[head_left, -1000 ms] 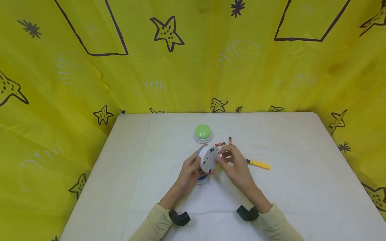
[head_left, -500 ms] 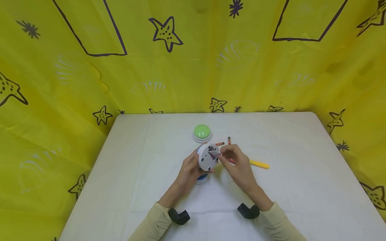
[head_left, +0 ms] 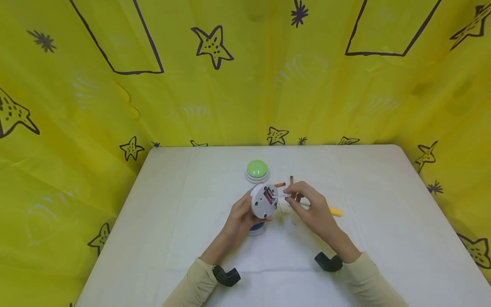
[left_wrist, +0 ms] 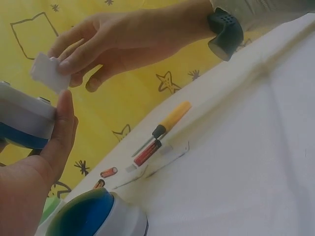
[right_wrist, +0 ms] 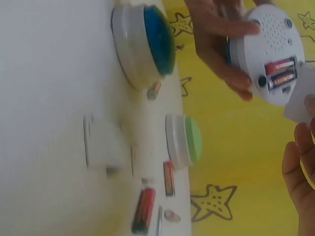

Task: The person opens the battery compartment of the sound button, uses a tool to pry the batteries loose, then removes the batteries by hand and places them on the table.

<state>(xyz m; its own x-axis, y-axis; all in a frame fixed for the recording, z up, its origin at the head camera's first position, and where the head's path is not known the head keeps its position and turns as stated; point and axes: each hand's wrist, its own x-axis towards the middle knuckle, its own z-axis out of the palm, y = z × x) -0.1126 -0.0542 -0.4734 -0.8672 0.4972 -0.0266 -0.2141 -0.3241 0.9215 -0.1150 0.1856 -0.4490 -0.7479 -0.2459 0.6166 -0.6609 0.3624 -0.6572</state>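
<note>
My left hand (head_left: 238, 219) holds a round white push button (head_left: 261, 211) with a blue edge, its underside turned up and tilted. Two batteries (right_wrist: 282, 72) lie side by side in the uncovered compartment, as the right wrist view shows. Between thumb and fingers, my right hand (head_left: 312, 211) pinches a small white battery cover (left_wrist: 48, 73) just beside that compartment. From the right wrist view I cannot tell whether cover and button touch. Below my left hand, another blue-topped button (head_left: 256, 229) stands on the table, partly hidden in the head view.
A green-topped button (head_left: 257, 169) stands farther back. Loose batteries (head_left: 280, 185) lie near it. A yellow-handled screwdriver (left_wrist: 172, 119) lies partly behind my right hand in the head view. On the white table (head_left: 192, 204) there is also a pale plastic piece (right_wrist: 106, 147).
The battery cover has tilted up and come away from the button, exposing the batteries. My right hand has moved rightward with it, while my left hand stays nearly still.
</note>
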